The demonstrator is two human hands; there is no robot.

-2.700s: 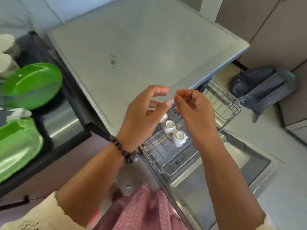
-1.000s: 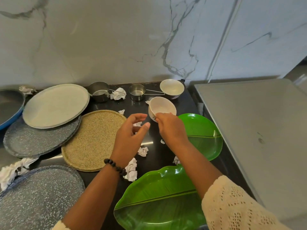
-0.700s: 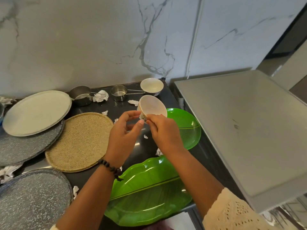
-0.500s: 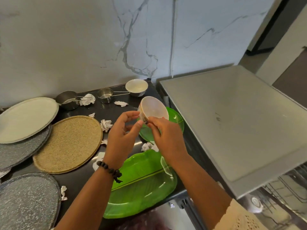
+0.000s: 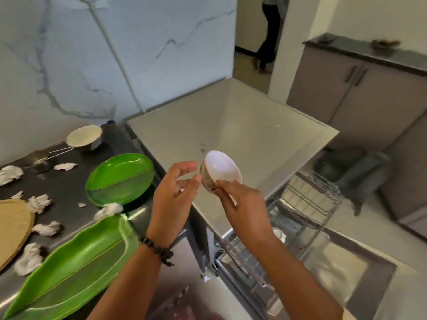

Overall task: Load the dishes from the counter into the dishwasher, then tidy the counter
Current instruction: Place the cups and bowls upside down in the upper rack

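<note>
Rack (image 5: 298,218) lies below-right of the bowl (image 5: 221,172) we pinch in our right hand (image 5: 242,204); left hand (image 5: 173,197) open beside it.

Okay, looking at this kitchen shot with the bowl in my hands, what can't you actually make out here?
Head view only:
- The bowl's outer pattern: the right hand covers most of it.
- What sits in the dishwasher rack: motion blur, and the right forearm crosses it.
- The woven mat: cut off by the left edge.
- Whether the left hand touches the bowl: fingertips too blurred to tell.
</note>
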